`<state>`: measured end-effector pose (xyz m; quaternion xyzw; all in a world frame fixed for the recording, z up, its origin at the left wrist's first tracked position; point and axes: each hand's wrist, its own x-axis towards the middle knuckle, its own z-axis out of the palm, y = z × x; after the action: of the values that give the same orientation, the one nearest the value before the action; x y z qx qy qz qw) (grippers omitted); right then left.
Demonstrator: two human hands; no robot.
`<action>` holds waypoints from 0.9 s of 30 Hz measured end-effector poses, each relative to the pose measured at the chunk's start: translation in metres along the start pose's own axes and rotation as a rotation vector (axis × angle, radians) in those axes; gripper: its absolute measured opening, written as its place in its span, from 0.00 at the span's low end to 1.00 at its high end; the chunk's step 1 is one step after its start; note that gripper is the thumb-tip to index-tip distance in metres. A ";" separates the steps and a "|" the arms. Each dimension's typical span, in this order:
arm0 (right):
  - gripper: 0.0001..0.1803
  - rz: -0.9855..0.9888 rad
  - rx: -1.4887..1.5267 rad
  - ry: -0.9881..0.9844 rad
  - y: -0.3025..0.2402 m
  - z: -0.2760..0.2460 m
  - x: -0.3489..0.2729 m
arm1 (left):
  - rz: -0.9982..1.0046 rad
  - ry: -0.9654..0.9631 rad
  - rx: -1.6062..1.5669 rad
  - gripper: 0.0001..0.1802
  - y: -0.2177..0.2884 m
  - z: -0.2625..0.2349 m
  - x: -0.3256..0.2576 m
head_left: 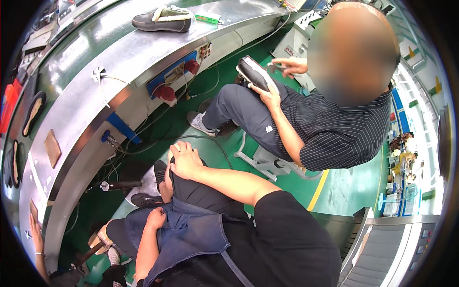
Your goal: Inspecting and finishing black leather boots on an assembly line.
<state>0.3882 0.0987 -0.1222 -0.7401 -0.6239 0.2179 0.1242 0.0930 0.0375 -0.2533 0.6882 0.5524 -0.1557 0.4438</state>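
My right hand (185,161) lies with fingers spread over my bent knee, on the dark trouser leg (205,192). Against the blue apron (186,235) on my lap rests my left hand (156,218), its fingers loosely curled in and nothing seen in them. Both hands are apart from the metal workbench (79,112). A dark slip-on shoe with cream fleece lining (165,20) stands at the bench's far end, beside a small green and white item (209,18).
A co-worker (342,124) sits at the right, one hand holding a dark shoe (258,76), the other a small tool. Fleece-lined shoes (34,113) and a brown square piece (52,148) lie on the left. Another person's hand (36,235) touches the bench. Cables hang below it.
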 end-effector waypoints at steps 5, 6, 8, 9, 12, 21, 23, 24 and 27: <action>0.37 -0.022 0.022 0.032 -0.003 0.001 0.008 | 0.031 0.063 -0.036 0.15 -0.009 -0.002 -0.003; 0.36 -0.015 0.012 0.029 -0.004 0.001 0.009 | 0.033 0.067 -0.036 0.15 -0.008 -0.003 -0.003; 0.36 0.018 -0.015 0.044 0.003 -0.001 0.010 | 0.067 0.029 -0.054 0.15 0.013 -0.013 -0.003; 0.36 0.002 -0.020 0.057 0.001 0.002 0.011 | 0.061 0.048 -0.055 0.15 0.007 -0.011 -0.004; 0.36 -0.022 -0.020 0.060 -0.005 0.007 0.010 | 0.044 0.068 -0.068 0.15 -0.004 -0.006 -0.007; 0.37 0.001 -0.013 0.028 -0.001 0.010 0.006 | 0.010 0.043 -0.054 0.16 -0.006 0.000 -0.005; 0.36 -0.003 -0.006 0.029 -0.003 0.009 0.007 | 0.034 0.061 -0.050 0.16 -0.011 0.002 -0.001; 0.36 -0.001 0.000 0.037 -0.003 0.008 0.009 | 0.066 0.077 -0.041 0.16 -0.010 -0.001 0.000; 0.36 0.013 -0.006 0.033 0.001 0.008 0.009 | 0.031 0.043 -0.041 0.16 -0.004 -0.002 0.002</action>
<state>0.3863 0.1065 -0.1311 -0.7480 -0.6178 0.2043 0.1308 0.0891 0.0400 -0.2554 0.6907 0.5541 -0.1226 0.4482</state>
